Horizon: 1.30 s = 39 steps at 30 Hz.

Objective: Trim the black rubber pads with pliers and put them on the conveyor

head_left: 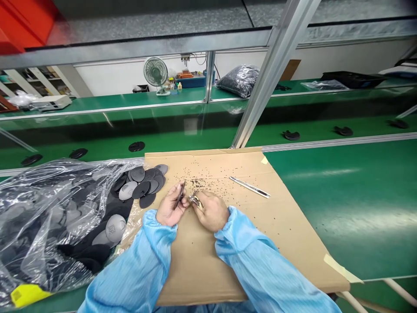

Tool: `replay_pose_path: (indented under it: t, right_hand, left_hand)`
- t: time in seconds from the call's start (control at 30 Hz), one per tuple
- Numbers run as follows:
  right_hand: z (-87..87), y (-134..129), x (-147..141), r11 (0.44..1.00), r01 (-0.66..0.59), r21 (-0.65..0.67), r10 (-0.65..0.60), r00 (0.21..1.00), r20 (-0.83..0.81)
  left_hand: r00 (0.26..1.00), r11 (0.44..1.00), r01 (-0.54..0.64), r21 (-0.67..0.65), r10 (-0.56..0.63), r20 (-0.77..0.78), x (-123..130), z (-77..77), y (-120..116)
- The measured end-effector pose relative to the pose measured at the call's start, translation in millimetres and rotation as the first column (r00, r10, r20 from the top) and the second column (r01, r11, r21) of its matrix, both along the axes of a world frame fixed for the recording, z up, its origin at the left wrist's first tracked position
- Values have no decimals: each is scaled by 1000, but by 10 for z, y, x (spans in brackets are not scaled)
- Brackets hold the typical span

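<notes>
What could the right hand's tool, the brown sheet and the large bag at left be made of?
Tool: probably shiny metal, by its bright glints. Brown sheet: likely cardboard, matt and faintly creased. Large bag: clear plastic film, apparently, glossy and wrinkled.

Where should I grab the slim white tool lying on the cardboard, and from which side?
Probably pinch the slim white tool across its middle, from above, thumb and finger on its long edges: it lies flat on the cardboard and looks narrow. The right hand is nearer, but holds a metal tool.
</notes>
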State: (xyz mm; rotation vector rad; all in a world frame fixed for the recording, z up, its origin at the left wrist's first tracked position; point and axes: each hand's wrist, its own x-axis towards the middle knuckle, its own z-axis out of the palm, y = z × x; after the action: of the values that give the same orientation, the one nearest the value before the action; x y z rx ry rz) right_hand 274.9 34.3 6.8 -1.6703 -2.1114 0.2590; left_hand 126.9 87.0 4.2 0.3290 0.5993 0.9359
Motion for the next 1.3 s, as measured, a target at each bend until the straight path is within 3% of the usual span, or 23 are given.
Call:
replay_pose_path:
  t: [0.3,0.53,0.77,0.9,1.03,1.1,1.17,1.23,1.3]
  right_hand:
    - [89,-29,-36,997,12,-81,1,988,158]
    - [237,-68,-86,979,88,-183,-37,963,267]
    - [217,-73,-107,979,87,-182,-25,948,318]
    - [82,-51,-75,982,143,-123,-112,968,227]
    - [-37,71,90,960,265,93,-254,960,-115]
    - [35,198,181,921,360,150,-310,910,-276]
    - [222,364,208,915,369,165,-300,894,-333]
    - [474,552,123,955,247,166,-196,942,-271]
    - [705,736,-82,992,33,123,-18,993,-116]
  left_hand:
    - [994,1000,-8,4,9,-113,38,41,-19]
    - [976,996,-43,74,58,-208,33,29,-38]
    - [954,994,-71,89,93,-286,70,-25,-48]
    - [953,986,-124,113,150,-264,111,-46,-40]
    - [920,955,-246,165,284,-270,128,-65,-13]
    - [920,959,-225,172,267,-288,137,-88,1]
    - [919,965,-187,186,238,-314,155,-125,11]
    - [905,955,-175,238,251,-343,179,-161,11]
    - [891,935,-161,315,275,-360,198,-177,-3]
